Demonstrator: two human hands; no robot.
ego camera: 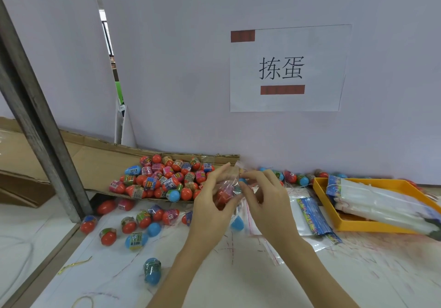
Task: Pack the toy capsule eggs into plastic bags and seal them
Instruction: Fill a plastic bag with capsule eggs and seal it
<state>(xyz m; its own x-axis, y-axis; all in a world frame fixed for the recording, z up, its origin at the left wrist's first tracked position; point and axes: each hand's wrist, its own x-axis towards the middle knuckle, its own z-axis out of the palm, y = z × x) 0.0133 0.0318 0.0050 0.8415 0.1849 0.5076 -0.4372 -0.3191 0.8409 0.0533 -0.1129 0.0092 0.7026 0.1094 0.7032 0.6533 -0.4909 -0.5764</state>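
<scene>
Both hands (238, 195) pinch a clear bag (230, 186) holding red eggs.

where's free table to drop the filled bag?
Free: the near table strip right of the right hand, in front of the orange tray; also the near left, between the lone blue egg and the yellow rubber band. Crowded: the egg pile on cardboard and the scattered eggs before it.

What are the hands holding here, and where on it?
A clear plastic bag with a red capsule egg inside. The left hand cups its lower side; the right hand pinches its top edge.
</scene>
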